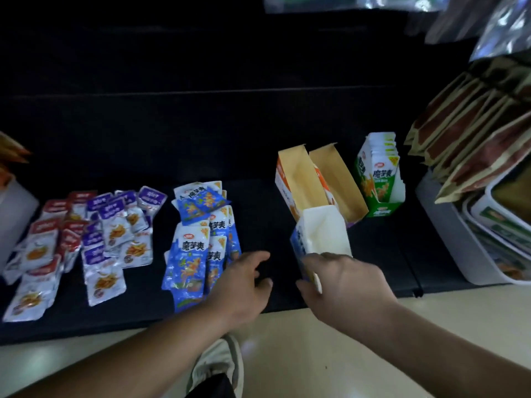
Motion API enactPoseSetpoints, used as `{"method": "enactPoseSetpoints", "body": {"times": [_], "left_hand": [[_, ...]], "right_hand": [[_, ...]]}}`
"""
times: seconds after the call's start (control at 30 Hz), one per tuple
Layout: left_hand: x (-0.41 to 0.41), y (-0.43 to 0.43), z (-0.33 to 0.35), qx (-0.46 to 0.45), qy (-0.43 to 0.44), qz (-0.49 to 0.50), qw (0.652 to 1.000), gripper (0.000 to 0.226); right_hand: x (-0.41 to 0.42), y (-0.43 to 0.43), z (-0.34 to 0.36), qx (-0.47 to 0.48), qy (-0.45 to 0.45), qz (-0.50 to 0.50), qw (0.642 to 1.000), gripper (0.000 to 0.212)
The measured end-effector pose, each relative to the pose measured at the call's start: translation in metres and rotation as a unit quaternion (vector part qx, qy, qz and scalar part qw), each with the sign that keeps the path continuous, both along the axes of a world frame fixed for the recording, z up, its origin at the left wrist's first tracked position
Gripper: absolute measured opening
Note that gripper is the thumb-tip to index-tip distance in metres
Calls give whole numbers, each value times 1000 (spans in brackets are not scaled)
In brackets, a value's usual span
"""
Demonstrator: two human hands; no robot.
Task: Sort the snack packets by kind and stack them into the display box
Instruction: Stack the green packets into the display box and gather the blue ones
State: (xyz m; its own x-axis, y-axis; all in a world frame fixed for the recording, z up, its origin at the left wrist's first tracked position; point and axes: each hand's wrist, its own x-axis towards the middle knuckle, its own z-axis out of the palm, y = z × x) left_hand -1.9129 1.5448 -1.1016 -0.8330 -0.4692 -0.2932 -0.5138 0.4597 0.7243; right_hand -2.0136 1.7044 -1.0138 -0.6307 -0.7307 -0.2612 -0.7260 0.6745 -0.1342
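Head view: right hand point(342, 285) gripped empty blue-white cardboard display box point(321, 234); left hand point(244, 285) loose-fingered, empty, beside blue foil snack packets point(198, 239) at box's 9 o'clock. Step: blue kind; next likely gather stack.

Empty blue display box point(321, 234) beside blue packets point(198, 239).

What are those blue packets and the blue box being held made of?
Blue snack packets: probably plastic film, glossy; they glint and crinkle at the edges. Blue display box: likely thin printed cardboard, pale matte inside, with stiff folded walls.
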Motion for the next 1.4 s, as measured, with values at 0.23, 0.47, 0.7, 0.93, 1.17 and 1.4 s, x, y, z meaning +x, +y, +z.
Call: {"method": "enactPoseSetpoints", "body": {"times": [0.23,0.47,0.7,0.93,1.17,1.4], "left_hand": [[39,-44,-12,-31,24,118,992,39],[51,-87,-52,-84,-8,279,956,54],[58,-83,-72,-35,-14,384,923,39],[32,-76,-76,54,45,389,918,61],[5,-57,-72,51,72,267,960,62],[1,-53,-59,117,74,254,957,65]], "right_hand": [[10,-91,-8,-29,-205,-63,976,29],[27,-143,-101,-179,-334,-185,907,24],[11,-155,-116,-208,-335,-195,898,28],[23,-139,-131,-261,-379,-206,863,45],[12,-132,-129,-296,-432,-237,818,50],[0,-136,-131,-328,-413,-291,798,44]]}}
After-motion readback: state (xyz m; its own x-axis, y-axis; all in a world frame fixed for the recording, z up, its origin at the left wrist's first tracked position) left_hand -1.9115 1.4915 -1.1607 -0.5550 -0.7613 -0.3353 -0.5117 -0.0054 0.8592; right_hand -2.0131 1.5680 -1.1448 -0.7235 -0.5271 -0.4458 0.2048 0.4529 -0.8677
